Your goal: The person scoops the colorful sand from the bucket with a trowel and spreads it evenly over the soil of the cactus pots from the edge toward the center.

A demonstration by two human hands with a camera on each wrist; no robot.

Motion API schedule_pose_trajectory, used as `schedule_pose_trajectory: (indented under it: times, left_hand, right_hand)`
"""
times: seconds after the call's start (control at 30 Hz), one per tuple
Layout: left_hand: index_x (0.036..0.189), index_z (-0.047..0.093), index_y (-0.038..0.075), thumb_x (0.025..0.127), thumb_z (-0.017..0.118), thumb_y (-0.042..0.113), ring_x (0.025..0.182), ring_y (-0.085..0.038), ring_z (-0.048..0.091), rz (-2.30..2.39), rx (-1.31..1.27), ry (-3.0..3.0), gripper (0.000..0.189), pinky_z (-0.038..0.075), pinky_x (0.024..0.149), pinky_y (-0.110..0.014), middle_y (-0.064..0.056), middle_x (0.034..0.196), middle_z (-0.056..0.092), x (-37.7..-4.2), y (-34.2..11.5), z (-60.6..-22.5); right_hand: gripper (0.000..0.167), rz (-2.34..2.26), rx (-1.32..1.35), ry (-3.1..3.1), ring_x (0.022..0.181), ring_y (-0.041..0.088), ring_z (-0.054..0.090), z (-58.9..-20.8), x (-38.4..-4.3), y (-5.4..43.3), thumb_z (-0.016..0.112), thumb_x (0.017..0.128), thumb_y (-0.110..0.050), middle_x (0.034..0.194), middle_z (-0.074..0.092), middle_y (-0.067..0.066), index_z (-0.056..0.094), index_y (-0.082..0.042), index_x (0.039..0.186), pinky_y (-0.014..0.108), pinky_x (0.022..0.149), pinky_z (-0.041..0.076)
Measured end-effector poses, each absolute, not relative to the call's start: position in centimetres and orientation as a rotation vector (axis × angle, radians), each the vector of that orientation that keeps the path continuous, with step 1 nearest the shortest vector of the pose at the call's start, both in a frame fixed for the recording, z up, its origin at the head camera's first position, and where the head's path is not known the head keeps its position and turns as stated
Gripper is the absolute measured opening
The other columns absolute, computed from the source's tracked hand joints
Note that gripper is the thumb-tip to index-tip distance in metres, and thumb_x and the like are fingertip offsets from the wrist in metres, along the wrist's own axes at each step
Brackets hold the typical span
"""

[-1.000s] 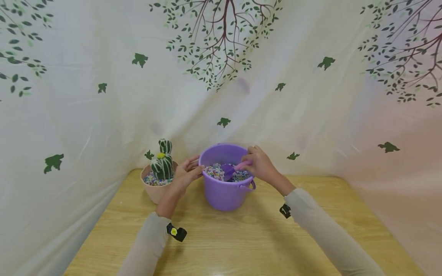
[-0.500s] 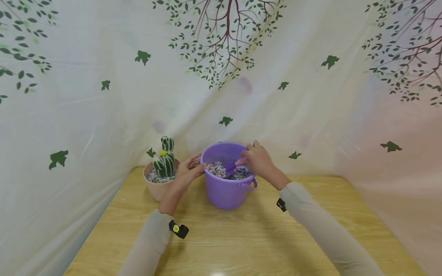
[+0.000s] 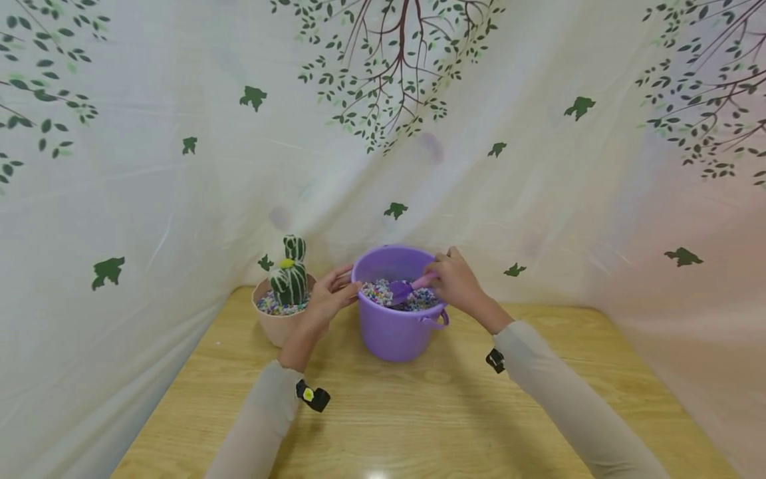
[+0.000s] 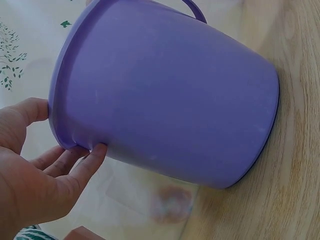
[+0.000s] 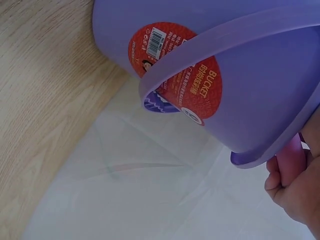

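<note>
A purple bucket (image 3: 391,334) stands upright on the table, part-filled with small multicoloured beads (image 3: 376,293). My left hand (image 3: 326,299) holds its left side at the rim; in the left wrist view the thumb is on the rim and the fingers touch the wall just below. Over the right rim, my right hand (image 3: 457,285) grips the pink handle (image 5: 291,162) of a toy shovel (image 3: 399,291). The shovel's purple blade lies among the beads, its tip partly hidden. The bucket's handle (image 5: 235,37) hangs down on the near right side.
Left of the bucket, close behind my left hand, a peach plant pot (image 3: 276,327) holds a green-and-white cactus (image 3: 290,285) and more beads. The wooden table (image 3: 413,419) ends at a pale curtain (image 3: 335,179) printed with leaves. A red label (image 5: 200,92) is on the bucket.
The whole head view has shifted slightly, so everything sits a little farther right. Both hands keep their holds; the shovel blade stays in the beads with little visible movement.
</note>
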State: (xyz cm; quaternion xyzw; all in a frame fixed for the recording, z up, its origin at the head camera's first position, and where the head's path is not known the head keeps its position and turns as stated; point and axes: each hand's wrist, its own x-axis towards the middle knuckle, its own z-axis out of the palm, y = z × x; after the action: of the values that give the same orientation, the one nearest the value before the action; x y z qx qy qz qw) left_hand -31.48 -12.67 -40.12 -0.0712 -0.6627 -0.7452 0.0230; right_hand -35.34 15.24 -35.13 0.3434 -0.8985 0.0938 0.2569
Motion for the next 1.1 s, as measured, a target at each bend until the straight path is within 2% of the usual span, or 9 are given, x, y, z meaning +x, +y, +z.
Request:
schedule_pose_trajectory:
  times: [0.3, 0.6, 0.77, 1.1]
  left_hand:
    - [0.153, 0.044, 0.004, 0.099, 0.064, 0.005, 0.123, -0.024, 0.062, -2.319, -0.259, -2.042, 0.057, 0.056, 0.102, -0.037, -0.025, 0.148, 0.054, -31.5, -12.7, -40.3]
    - [0.152, 0.046, 0.006, 0.1, 0.064, 0.006, 0.121, -0.021, 0.063, -2.322, -0.263, -2.03, 0.055, 0.057, 0.101, -0.037, -0.024, 0.148, 0.054, -31.4, -12.9, -40.4]
    - [0.151, 0.048, 0.006, 0.099, 0.065, 0.005, 0.114, -0.017, 0.065, -2.331, -0.236, -2.017, 0.055, 0.058, 0.099, -0.035, -0.025, 0.146, 0.055, -31.5, -12.8, -40.6]
    - [0.151, 0.047, 0.005, 0.098, 0.065, 0.004, 0.112, -0.014, 0.066, -2.342, -0.216, -2.0, 0.056, 0.058, 0.099, -0.035, -0.024, 0.147, 0.055, -31.5, -12.7, -40.5]
  right_hand:
    - [0.017, 0.292, 0.948, -2.386, 0.073, 0.024, 0.055, -35.5, -35.5, 15.6, 0.07, 0.079, 0.005, 0.086, 0.073, 0.011, 0.079, -0.002, 0.091, 0.036, 0.074, 0.033]
    - [0.014, 0.403, 0.946, -2.287, 0.076, 0.025, 0.04, -36.1, -35.8, 15.6, 0.071, 0.08, 0.006, 0.08, 0.066, 0.012, 0.078, -0.001, 0.089, 0.034, 0.072, 0.031]
    - [0.006, 0.436, 0.956, -2.23, 0.077, 0.025, 0.04, -36.4, -35.6, 15.9, 0.076, 0.084, 0.001, 0.079, 0.064, 0.011, 0.077, 0.0, 0.089, 0.034, 0.072, 0.032]
    - [0.01, 0.486, 0.895, -2.314, 0.08, 0.024, 0.043, -36.2, -34.7, 16.7, 0.078, 0.088, -0.007, 0.085, 0.065, 0.011, 0.078, -0.001, 0.097, 0.033, 0.069, 0.04]
